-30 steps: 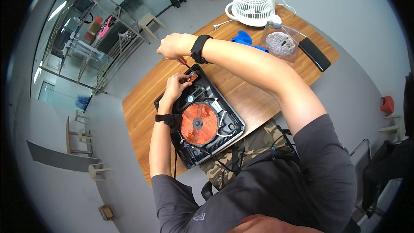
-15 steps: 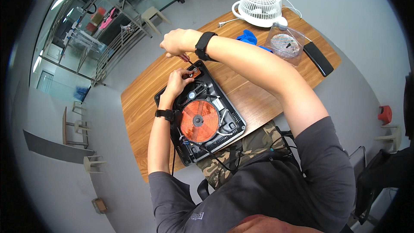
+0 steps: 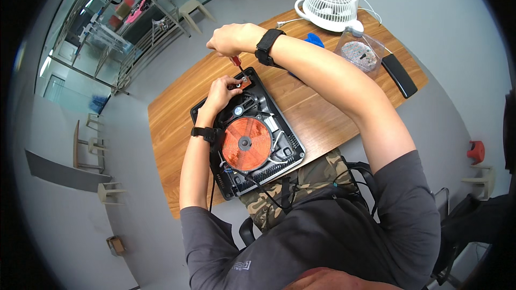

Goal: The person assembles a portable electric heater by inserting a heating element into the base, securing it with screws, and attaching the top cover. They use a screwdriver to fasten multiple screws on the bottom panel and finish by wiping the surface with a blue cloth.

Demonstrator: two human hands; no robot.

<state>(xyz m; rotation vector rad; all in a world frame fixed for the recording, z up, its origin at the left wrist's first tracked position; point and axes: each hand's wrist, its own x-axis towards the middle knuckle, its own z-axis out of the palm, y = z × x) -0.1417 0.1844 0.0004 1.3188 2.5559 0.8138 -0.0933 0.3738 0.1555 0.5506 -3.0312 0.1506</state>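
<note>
An opened induction cooker (image 3: 293,142) lies on the table in front of me, its round copper coil (image 3: 247,153) showing. My right hand (image 3: 231,40) is closed around the red handle of a screwdriver (image 3: 236,61). The shaft slants down to a small orange-brown circuit board (image 3: 246,82) at the far end of the black housing. Whether the tip sits in a screw is too small to tell. My left hand (image 3: 219,95) has thumb and fingers pinched at the near left end of that board, beside small components.
Farther right on the table stand a white fan (image 3: 329,8), a blue cloth-like item (image 3: 314,40), a clear container of small pieces (image 3: 359,55) and a long black case (image 3: 399,76). A black cable (image 3: 263,189) runs from the housing toward my lap.
My right hand has lifted slightly and moved right, so the screwdriver stands steeper and more of its red handle shows. My left hand stays at the board. The whole view has shifted a little.
</note>
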